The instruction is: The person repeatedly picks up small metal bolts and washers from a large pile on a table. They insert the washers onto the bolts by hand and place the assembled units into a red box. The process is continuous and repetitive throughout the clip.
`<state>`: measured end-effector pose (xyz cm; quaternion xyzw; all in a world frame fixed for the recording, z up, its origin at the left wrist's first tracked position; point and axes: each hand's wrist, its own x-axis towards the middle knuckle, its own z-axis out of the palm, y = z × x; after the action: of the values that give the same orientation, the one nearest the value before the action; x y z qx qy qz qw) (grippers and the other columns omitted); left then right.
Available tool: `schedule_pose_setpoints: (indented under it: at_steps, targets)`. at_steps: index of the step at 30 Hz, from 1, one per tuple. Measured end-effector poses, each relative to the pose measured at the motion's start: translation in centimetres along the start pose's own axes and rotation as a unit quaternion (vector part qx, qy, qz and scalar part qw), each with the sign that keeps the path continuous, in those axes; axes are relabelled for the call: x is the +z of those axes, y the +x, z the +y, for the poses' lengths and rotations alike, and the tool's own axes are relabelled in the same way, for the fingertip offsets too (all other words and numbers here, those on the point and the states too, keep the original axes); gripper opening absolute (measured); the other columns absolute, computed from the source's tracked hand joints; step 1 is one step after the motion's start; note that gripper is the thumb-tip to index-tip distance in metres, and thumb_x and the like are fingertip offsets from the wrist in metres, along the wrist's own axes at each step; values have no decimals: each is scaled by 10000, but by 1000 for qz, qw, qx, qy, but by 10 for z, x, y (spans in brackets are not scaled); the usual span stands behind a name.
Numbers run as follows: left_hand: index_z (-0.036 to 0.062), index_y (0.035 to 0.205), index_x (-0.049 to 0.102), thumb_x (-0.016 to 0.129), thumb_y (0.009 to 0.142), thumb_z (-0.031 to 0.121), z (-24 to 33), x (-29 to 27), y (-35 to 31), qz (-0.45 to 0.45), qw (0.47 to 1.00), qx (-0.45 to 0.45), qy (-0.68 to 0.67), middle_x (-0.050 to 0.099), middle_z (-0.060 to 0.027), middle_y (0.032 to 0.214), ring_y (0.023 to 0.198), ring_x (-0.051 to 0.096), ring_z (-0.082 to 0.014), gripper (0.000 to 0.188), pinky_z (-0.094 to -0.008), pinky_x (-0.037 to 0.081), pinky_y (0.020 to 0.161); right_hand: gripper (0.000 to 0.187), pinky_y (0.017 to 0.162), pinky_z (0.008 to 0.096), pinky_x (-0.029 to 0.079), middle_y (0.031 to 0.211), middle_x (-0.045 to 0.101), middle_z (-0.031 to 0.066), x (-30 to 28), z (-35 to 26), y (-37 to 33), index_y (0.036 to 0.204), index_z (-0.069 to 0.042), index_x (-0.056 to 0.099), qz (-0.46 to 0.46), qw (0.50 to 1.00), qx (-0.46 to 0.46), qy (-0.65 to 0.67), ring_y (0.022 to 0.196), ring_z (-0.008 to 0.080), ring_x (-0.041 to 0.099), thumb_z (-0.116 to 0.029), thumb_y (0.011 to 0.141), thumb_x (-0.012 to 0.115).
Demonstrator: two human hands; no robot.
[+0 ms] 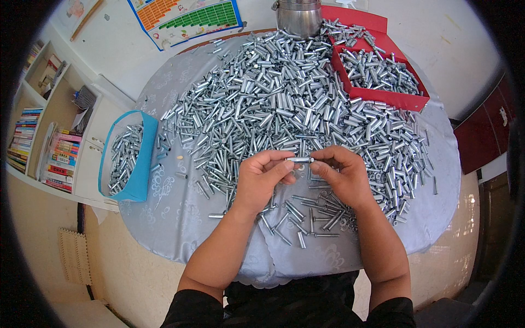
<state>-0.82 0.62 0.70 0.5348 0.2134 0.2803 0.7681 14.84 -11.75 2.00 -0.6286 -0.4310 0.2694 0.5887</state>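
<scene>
Pinching one slim silver metal cylinder [298, 160] at both ends with left hand [258, 177] and right hand [346, 174], slightly apart, probably to keep it level. Holding it above the near side of a wide heap of silver metal tubes and bolts [273, 109]. Can see nearer, on the shiny grey patterned tablecloth [180, 235], loose long silver bolts [326, 235], perhaps so for easy reach. Can see also similar pieces inside a red cardboard box [391, 99], far right, and a light-blue fabric box [145, 164], left, perhaps against rolling.
</scene>
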Motion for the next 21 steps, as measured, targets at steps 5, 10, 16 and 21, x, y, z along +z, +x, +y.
schedule_pose_setpoints:
  at_steps: [5,10,16,21]
  targets:
    - [-32,1084,649,636,876,-2,0,2,-2,-10,1000,9,21,709,-128,927,721,660,-130,211,-236,543,650,150,661,241,474,797,651,49,-3,0,1,976,13,654,-17,998,46,26,718,98,596,-120,911,636]
    - [-31,1086,651,637,876,-3,1,3,-3,-19,1000,17,15,709,-126,930,724,661,-133,212,-242,543,657,155,657,240,475,791,647,48,-3,5,0,968,15,645,-22,999,39,19,712,97,593,-131,916,633]
    - [-30,1086,651,637,877,0,0,3,-2,-14,1000,7,14,708,-129,927,722,664,-140,212,-248,551,658,126,641,240,476,791,649,51,2,3,-1,940,19,649,-6,999,-2,40,695,98,588,-102,907,641]
    - [-29,1088,650,637,874,-4,-1,7,-3,-5,998,25,50,703,-126,926,730,667,-148,216,-254,559,669,112,637,237,478,788,648,53,2,3,-1,920,32,648,-1,995,43,92,688,98,589,-78,906,634]
